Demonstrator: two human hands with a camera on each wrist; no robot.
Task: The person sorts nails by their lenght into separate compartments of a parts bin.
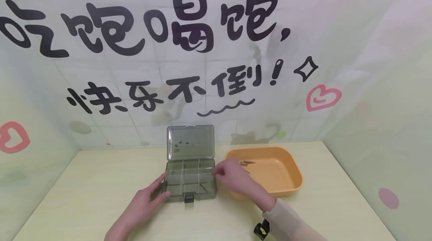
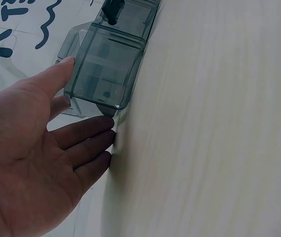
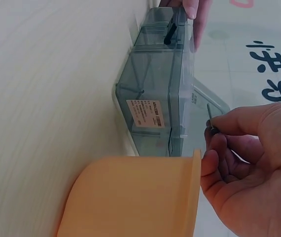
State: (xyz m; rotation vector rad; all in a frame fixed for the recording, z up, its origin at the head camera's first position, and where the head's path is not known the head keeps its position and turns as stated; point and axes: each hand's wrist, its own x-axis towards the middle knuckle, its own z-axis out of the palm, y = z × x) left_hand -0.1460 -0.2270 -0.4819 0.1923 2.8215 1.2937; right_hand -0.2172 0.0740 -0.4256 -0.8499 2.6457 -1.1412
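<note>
Left hand [image 1: 145, 201] is touching the left side of a compartment box [image 1: 191, 178], fingers outstretched, right hand [image 1: 235, 177] is pinching a screw [image 3: 209, 112] near the box's right edge, other screws [image 1: 248, 162] are lying in an orange tray [image 1: 273, 177].

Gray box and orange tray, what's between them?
In the head view, the right hand spans the gap between the gray box and orange tray, with bare tabletop below.

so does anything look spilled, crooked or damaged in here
Nothing stands out. The translucent grey plastic compartment box sits flat with its hinged lid open, small pointed metal fasteners lie inside the orange rectangular plastic tray, and the right hand pinches a thin metal fastener between its fingers. I see no spill or breakage.
</note>
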